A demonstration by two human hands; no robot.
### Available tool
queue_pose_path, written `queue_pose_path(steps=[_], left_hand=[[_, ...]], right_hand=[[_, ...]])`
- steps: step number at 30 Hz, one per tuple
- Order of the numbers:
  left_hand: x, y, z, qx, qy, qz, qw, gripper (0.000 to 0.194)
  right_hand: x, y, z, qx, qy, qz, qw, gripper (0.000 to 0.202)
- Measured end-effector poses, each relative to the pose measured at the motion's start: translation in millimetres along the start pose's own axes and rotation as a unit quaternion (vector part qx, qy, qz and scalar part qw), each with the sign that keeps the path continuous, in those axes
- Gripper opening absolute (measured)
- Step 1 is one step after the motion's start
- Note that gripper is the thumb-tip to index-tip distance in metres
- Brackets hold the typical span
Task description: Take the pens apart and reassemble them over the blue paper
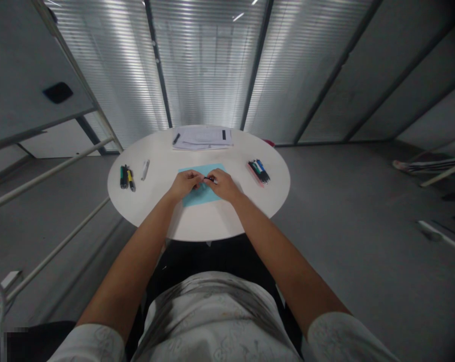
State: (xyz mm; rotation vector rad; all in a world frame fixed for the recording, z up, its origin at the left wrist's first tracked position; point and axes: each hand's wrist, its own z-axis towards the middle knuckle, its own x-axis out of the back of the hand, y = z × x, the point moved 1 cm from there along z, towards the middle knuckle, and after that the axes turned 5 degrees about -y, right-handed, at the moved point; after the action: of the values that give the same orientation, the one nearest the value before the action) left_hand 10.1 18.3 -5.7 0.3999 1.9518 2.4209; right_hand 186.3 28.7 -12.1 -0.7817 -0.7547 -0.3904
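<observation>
My left hand (187,183) and my right hand (220,184) meet above a light blue sheet (201,198) on a round white table. Between them is a slim dark pen (211,179), lying roughly level. My right fingers are closed around it. The left fingertips are pinched together at the pen's left end; whether they grip the pen itself or a small part of it is too small to tell. The hands hide the middle of the sheet.
Right of the sheet lies a group of pens (260,171) beside a pinkish strip. To the left are several markers (127,178) and a white marker (145,170). Stacked papers (202,138) lie at the table's far edge (159,134), before window blinds. White rails stand at left.
</observation>
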Motion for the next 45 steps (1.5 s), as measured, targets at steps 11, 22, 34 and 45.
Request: queue_pose_path(steps=[11,22,34,45], left_hand=[[1.2,-1.5,-0.3,0.023,0.009,-0.032,0.999,0.028],[1.6,3.5,-4.6,0.031,0.008,-0.073,0.997,0.028],[3.9,-2.0,-1.2,0.039,0.029,-0.083,0.995,0.03],[4.0,0.3,-2.4,0.036,0.01,-0.079,0.996,0.036]], right_hand=[[-2.1,1.0,-0.7,0.033,0.03,0.04,0.998,0.019],[-7.0,8.7,2.6,-0.018,0.04,0.096,0.994,0.013],[-7.5,11.9,3.3,0.011,0.008,0.094,0.995,0.013],[-6.0,7.1,-0.2,0.016,-0.001,0.051,0.999,0.008]])
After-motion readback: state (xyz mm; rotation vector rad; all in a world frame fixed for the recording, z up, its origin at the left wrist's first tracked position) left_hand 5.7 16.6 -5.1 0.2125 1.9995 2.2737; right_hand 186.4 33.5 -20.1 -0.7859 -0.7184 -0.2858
